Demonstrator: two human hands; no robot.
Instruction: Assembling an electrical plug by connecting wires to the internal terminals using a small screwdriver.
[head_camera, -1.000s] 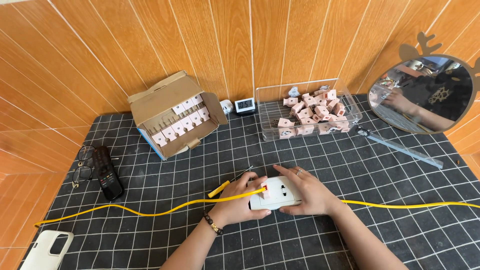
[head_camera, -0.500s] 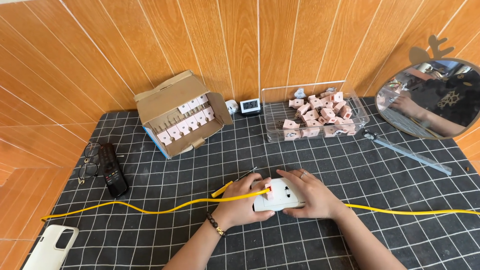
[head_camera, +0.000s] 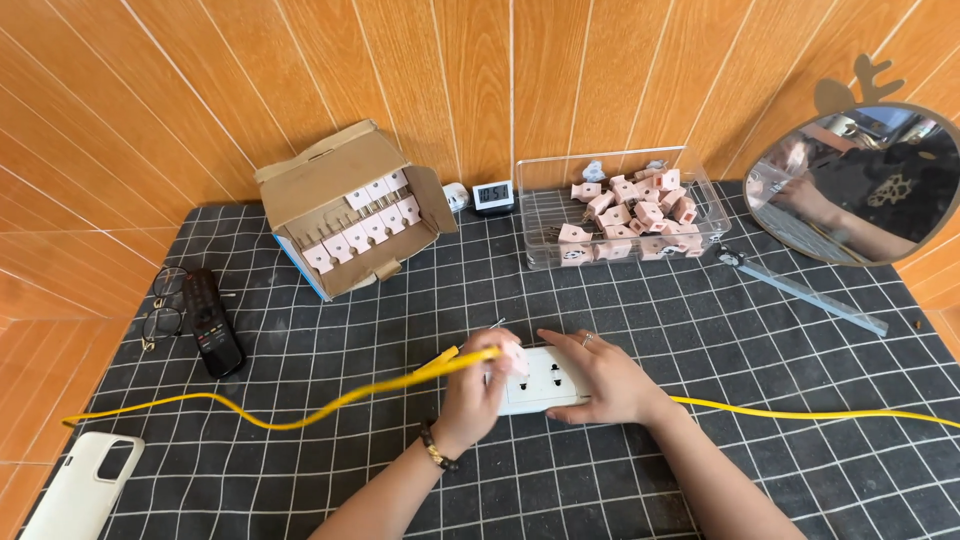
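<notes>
A white socket plate (head_camera: 545, 380) with two outlets was seen lying flat on the black gridded mat (head_camera: 700, 330), crossed by a yellow cable (head_camera: 300, 415). A cardboard box (head_camera: 345, 215), a clear tray (head_camera: 620, 205) of pink plugs, a mirror (head_camera: 860, 180) and a remote (head_camera: 212, 330) were placed well apart from it. A pink plug (head_camera: 513, 357) was pinched closed in the left hand (head_camera: 470, 395) at the plate's left edge, while the plate was steadied by the spread right hand (head_camera: 605, 385).

From my remote seat I see both forearms bare with no sleeves in view, a dark beaded bracelet (head_camera: 433, 448) circling the wrist of the left hand (head_camera: 472, 395), and a thin pale ring (head_camera: 588, 339) on a finger of the right hand (head_camera: 600, 380).
</notes>
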